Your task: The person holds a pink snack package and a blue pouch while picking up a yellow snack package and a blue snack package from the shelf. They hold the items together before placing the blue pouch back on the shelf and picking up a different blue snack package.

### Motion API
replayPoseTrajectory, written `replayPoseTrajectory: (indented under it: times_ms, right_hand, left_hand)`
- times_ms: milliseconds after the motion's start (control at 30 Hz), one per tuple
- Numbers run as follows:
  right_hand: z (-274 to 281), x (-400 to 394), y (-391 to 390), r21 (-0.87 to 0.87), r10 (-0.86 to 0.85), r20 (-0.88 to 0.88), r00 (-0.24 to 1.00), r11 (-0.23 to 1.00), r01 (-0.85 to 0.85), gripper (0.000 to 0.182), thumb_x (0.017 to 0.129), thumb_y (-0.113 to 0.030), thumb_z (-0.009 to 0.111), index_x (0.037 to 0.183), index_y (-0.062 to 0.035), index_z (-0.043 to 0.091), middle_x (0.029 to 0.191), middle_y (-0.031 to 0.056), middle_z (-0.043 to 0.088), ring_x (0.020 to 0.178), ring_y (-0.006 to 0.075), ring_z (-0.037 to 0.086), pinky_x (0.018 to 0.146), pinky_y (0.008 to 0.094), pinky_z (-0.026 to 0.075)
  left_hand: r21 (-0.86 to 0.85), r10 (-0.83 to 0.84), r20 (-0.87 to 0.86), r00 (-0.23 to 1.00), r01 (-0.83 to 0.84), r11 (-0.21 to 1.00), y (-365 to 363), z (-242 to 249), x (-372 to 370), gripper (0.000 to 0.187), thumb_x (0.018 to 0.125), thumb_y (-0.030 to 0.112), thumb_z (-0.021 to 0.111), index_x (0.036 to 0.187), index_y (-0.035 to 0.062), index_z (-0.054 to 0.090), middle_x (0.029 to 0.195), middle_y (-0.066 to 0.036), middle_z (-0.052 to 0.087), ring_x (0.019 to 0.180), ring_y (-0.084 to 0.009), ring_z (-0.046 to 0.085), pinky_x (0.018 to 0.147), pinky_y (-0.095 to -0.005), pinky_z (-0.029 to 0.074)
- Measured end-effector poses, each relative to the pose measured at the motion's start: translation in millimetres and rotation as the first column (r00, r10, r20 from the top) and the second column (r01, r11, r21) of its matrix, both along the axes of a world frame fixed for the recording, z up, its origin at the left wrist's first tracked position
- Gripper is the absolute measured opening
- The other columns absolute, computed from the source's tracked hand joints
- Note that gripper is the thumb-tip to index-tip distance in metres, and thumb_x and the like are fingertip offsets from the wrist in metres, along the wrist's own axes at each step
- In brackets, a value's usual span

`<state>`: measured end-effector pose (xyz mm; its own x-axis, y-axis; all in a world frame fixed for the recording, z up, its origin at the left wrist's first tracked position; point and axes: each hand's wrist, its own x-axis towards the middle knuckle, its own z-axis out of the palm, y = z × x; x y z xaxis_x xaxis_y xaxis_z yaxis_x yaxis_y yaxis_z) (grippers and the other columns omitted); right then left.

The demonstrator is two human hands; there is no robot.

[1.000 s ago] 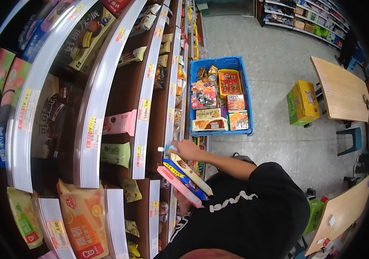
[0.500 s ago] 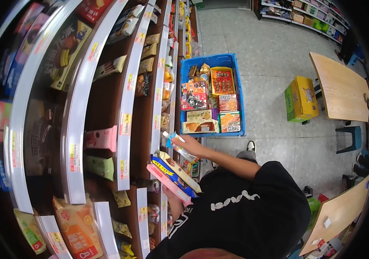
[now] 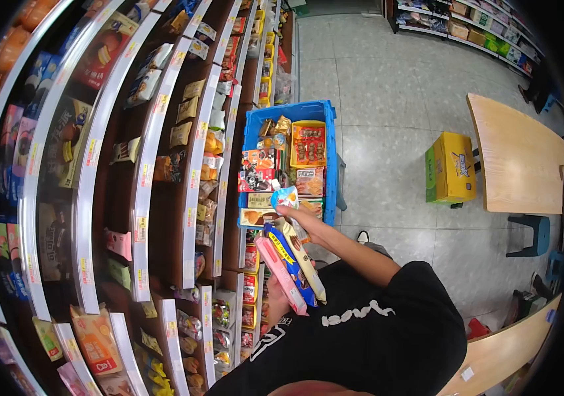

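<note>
My left hand [image 3: 278,297], partly hidden behind what it holds, is closed around a bundle of long snack packs. A pink pack [image 3: 281,274], a blue pack with a yellow band [image 3: 291,263] and a cream pack [image 3: 302,259] lie side by side in it. In my right hand [image 3: 300,222] is a blue and white spout pouch [image 3: 284,197] with a white cap. That pouch hangs over the near part of a blue crate [image 3: 329,168], which holds several snack boxes and packs, among them a yellow tray of red packets [image 3: 308,144].
Tall shelves [image 3: 153,171] of packaged snacks run along the left, their price-tag rails facing me. Across the tiled floor stand a yellow and green carton [image 3: 452,168], a wooden table [image 3: 516,155] and a dark blue stool [image 3: 529,236]. A person's feet [image 3: 534,96] show far right.
Both hands have moved away from the shelf, to the right. The pouch is now over the crate's near side instead of beside the shelf edge. The view has also shifted.
</note>
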<state>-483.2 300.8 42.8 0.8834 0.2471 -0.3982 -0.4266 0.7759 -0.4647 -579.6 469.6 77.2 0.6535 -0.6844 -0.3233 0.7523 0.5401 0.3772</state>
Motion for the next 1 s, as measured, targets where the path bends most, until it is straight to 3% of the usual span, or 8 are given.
replayPoseTrajectory:
  times_ms: [33,133,367,433,567,767,900,1000]
  right_hand:
    - [1.2,-6.4,-13.4,-0.002,0.0,0.003,1.0,1.0,0.0,0.033,0.086,-0.032,0.07,0.105,-0.0072,0.06,0.088,0.0034,0.067,0.073,0.0102,0.064,0.062,0.0259,0.053]
    - [-0.5,-22.5,-54.2,0.118,-0.065,-0.043,0.997,0.991,0.07,0.021,0.088,-0.03,0.066,0.094,-0.0105,0.059,0.071,-0.0016,0.056,0.056,0.0058,0.053,0.049,0.023,0.044]
    - [-3.9,-33.2,-108.6,0.031,-0.239,-0.026,0.971,0.97,0.239,0.018,0.09,-0.028,0.064,0.088,-0.0119,0.056,0.065,-0.0016,0.052,0.053,0.0065,0.048,0.046,0.0229,0.038]
    - [-8.3,-34.9,-123.6,0.005,-0.263,-0.009,0.965,0.965,0.263,0.016,0.091,-0.027,0.063,0.09,-0.0117,0.057,0.067,-0.0011,0.055,0.055,0.0075,0.051,0.049,0.024,0.041]
    - [-18.0,-29.4,-157.1,-0.059,-0.349,-0.036,0.937,0.936,0.346,0.016,0.092,-0.026,0.06,0.095,-0.0103,0.059,0.073,0.0003,0.061,0.061,0.0097,0.058,0.054,0.0257,0.047]
    - [-29.1,5.5,-206.9,-0.162,-0.434,-0.1,0.895,0.895,0.416,0.022,0.094,-0.029,0.06,0.103,-0.0099,0.06,0.082,0.0005,0.065,0.071,0.0102,0.064,0.062,0.0269,0.051]
    - [-44.6,47.7,-259.9,-0.301,-0.251,-0.042,0.967,0.926,0.227,0.027,0.093,-0.032,0.061,0.108,-0.0097,0.06,0.092,0.003,0.067,0.075,0.0133,0.065,0.064,0.0297,0.053]
    - [-29.5,78.5,-282.7,-0.381,-0.266,-0.023,0.964,0.893,0.238,0.03,0.094,-0.033,0.06,0.111,-0.0083,0.06,0.095,0.0016,0.066,0.08,0.0117,0.063,0.071,0.0292,0.052]
  left_hand:
    - [-0.122,0.022,-0.091,0.996,-0.033,0.992,-15.0,1.3,-2.7,0.099,0.072,0.042,0.076,0.143,-0.0041,0.026,0.133,-0.03,0.047,0.12,-0.0397,0.052,0.102,-0.0518,0.042]
    - [-0.161,-0.067,-0.059,0.996,0.057,0.985,-43.7,-6.1,-0.3,0.098,0.073,0.039,0.076,0.144,-0.0033,0.025,0.134,-0.032,0.045,0.12,-0.0409,0.051,0.102,-0.0529,0.041]
    - [-0.2,-0.176,-0.105,0.979,0.153,0.968,-83.0,-21.8,20.5,0.094,0.074,0.036,0.076,0.145,-0.0016,0.027,0.137,-0.035,0.04,0.123,-0.0431,0.049,0.102,-0.0553,0.041]
    - [-0.057,-0.329,-0.013,0.944,0.327,0.943,-90.7,-37.7,36.1,0.094,0.073,0.058,0.07,0.14,0.0019,0.037,0.129,-0.028,0.05,0.118,-0.0449,0.052,0.098,-0.0564,0.044]
    - [0.057,-0.321,-0.037,0.946,0.323,0.945,-119.8,-41.6,59.7,0.096,0.072,0.052,0.072,0.143,-0.0002,0.033,0.13,-0.032,0.049,0.118,-0.0464,0.052,0.098,-0.0567,0.043]
    - [-0.267,-0.293,-0.037,0.955,0.273,0.924,-176.4,-75.6,111.1,0.081,0.081,0.037,0.07,0.143,0.0003,0.033,0.138,-0.034,0.04,0.126,-0.0424,0.046,0.103,-0.0533,0.041]
    - [0.103,-0.133,-0.158,0.978,0.151,0.983,-210.7,-105.8,156.3,0.053,0.089,0.032,0.062,0.129,0.0003,0.048,0.114,-0.018,0.063,0.1,-0.0301,0.065,0.088,-0.0451,0.054]
    - [0.058,-0.187,-0.176,0.967,0.2,0.978,-242.9,-95.1,193.9,0.045,0.092,0.031,0.059,0.125,0.0021,0.053,0.108,-0.016,0.066,0.093,-0.0275,0.067,0.082,-0.0429,0.056]
